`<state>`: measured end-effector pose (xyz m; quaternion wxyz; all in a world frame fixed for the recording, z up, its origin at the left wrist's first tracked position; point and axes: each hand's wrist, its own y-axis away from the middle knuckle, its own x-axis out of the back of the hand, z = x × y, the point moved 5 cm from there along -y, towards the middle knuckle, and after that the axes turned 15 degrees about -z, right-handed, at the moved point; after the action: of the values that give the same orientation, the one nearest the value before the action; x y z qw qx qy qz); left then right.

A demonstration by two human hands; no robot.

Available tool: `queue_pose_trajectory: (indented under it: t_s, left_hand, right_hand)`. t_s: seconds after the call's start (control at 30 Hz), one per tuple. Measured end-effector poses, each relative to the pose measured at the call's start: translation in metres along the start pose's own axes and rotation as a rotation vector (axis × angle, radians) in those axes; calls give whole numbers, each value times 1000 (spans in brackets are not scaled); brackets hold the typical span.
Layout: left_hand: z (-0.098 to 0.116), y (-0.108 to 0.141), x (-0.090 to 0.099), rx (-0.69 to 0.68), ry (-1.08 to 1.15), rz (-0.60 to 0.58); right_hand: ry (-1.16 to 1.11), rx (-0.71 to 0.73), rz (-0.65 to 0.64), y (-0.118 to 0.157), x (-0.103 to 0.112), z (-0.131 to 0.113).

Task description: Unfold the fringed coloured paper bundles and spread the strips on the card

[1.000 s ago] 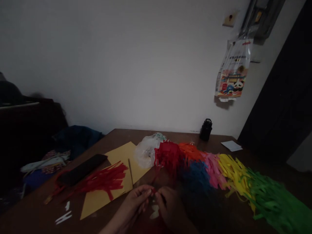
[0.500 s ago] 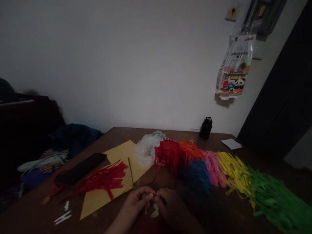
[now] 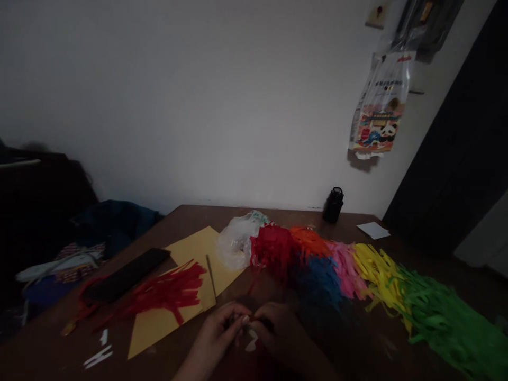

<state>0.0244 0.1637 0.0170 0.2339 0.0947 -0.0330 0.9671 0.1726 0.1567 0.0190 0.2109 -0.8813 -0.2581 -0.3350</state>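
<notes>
My left hand and my right hand meet low in the middle of the head view, above the near part of the table. Fingertips of both are pinched together around a small red strip, mostly hidden by the fingers. A pale scrap shows just beneath, between the hands; whether it is held or lying there I cannot tell. To the left, a bunch of red strips fans over yellow sheets. Beyond my hands sits a fluffy heap of red strips.
Orange, blue, pink, yellow and green strips run rightward. A clear plastic bag, a black bottle, white cards, a dark flat case and white pieces also lie about.
Both hands stay in nearly the same place, fingertips still together, with the fingers slightly shifted. The view has tilted and moved a little, so the surroundings sit slightly higher and further left.
</notes>
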Motion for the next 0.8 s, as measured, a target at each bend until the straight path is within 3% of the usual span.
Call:
queue_pose_trajectory:
  t_s: [0.17, 0.4, 0.5, 0.6, 0.7, 0.8]
  left_hand:
    - [-6, -2, -1, 7, -6, -52]
    - [-12, -4, 1, 89, 159, -110]
    - [-10, -2, 4, 70, 38, -99]
    - [-7, 0, 2, 20, -136, -99]
    - [3, 2, -1, -71, -316, -15]
    - [15, 4, 2, -116, -399, 64]
  right_hand:
    - [72, 22, -19, 1, -1, 0]
    - [42, 21, 0, 1, 0, -3]
    - [58, 4, -5, 1, -3, 0]
    - [233, 29, -9, -2, -8, 0]
    - [401, 52, -21, -6, -9, -3]
    - [389, 49, -13, -6, -2, -9]
